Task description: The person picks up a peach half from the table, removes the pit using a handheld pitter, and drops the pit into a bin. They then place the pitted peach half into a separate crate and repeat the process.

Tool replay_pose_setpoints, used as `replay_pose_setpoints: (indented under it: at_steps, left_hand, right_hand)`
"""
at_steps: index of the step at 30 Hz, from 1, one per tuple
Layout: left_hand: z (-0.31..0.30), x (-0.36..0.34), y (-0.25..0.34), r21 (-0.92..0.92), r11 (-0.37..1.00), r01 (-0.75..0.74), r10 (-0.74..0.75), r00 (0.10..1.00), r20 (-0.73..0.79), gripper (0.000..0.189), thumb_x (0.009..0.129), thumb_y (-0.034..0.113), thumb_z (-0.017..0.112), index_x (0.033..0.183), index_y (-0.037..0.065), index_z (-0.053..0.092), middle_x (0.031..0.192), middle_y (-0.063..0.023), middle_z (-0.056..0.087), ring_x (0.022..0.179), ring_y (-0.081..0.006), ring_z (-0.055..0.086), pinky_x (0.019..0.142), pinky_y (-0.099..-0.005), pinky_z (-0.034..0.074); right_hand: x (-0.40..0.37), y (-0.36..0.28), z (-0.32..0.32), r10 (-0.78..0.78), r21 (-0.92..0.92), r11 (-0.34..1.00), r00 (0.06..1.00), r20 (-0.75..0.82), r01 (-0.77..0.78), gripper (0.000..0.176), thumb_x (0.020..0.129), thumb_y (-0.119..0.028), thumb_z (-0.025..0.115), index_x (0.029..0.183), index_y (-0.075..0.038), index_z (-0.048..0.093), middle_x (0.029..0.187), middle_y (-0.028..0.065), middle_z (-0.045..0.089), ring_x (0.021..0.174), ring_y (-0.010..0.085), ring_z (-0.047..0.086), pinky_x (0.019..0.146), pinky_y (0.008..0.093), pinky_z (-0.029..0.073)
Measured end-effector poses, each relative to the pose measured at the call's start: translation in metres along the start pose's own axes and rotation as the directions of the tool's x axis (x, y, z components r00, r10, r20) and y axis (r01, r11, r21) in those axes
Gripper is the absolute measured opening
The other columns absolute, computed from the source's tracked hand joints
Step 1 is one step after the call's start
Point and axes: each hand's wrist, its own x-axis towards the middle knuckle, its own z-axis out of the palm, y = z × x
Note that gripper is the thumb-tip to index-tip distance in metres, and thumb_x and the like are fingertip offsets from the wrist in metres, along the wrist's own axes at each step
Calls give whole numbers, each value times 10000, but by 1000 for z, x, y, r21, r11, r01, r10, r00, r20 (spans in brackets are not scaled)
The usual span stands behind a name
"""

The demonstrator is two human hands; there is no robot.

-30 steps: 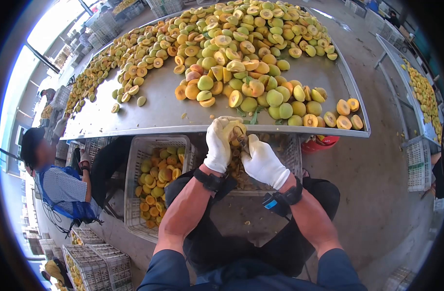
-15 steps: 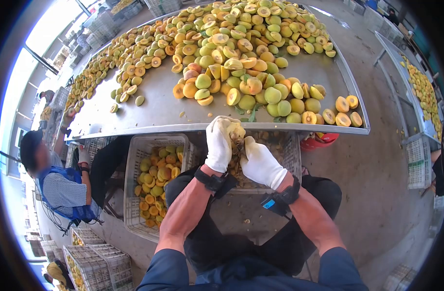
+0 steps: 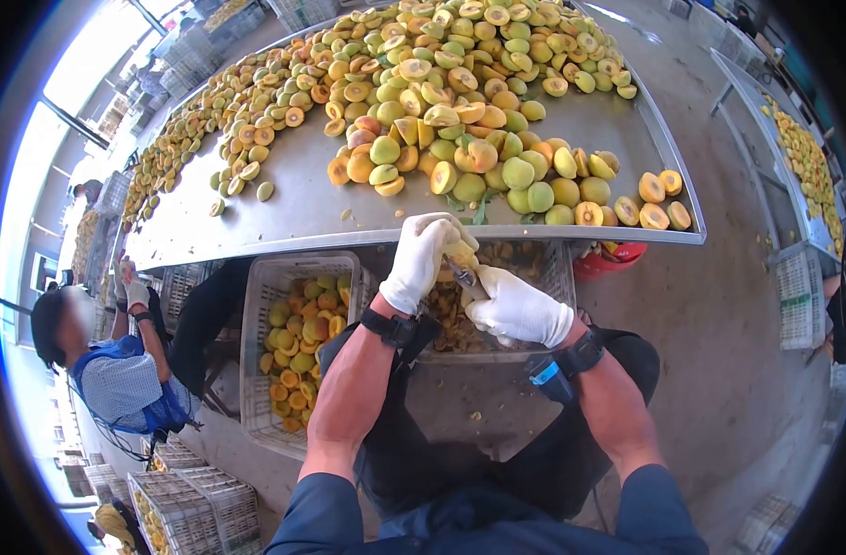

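My left hand (image 3: 423, 263), in a white glove, is closed on a yellow peach half (image 3: 459, 253) just below the front edge of the table. In my gloved right hand (image 3: 523, 307) is a small metal hand tool (image 3: 469, 279). Its tip meets the peach half, and my fingers hide most of its handle. Directly beneath both hands, a crate (image 3: 560, 277) contains pits and scraps. Halved and whole peaches (image 3: 483, 155) lie heaped on the metal table (image 3: 298, 220) in front of me.
Left of my knees, a white crate (image 3: 251, 370) holds peach halves. A seated person (image 3: 122, 379) in a blue vest works farther left. Under the table's right side is a red container (image 3: 611, 261). Another table with peaches (image 3: 802, 166) stands at far right.
Both hands have shifted slightly, and my right wrist has turned, bringing the metal tool into view against the peach half. The person at left has raised their hands.
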Motion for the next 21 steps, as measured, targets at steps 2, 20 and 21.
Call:
replay_pose_setpoints:
  at_steps: [2,20,21]
  left_hand:
    - [3,-3,-1,-22,1000,-13,12,999,-43,311,818,154,458,788,-93,644,721,-175,652,627,-254,667,582,-334,554]
    - [8,20,6,-107,989,101,-96,994,49,421,860,259,455,951,-109,638,833,-211,684,743,-275,686,704,-359,568]
    - [11,18,11,-108,989,96,-92,995,48,421,860,259,455,951,-109,638,833,-211,684,743,-275,686,704,-359,568]
  right_hand:
    - [-1,-2,1,5,-1,1000,999,-32,-5,182,862,-103,553,997,17,530,726,101,591,551,164,572,504,341,479]
    - [-3,7,-9,-65,631,775,991,118,-24,67,915,-71,545,966,-63,501,674,-23,441,448,26,352,381,209,286]
    - [-2,7,-10,-66,628,778,991,118,-23,67,915,-71,545,966,-63,501,674,-23,441,448,26,352,381,209,286]
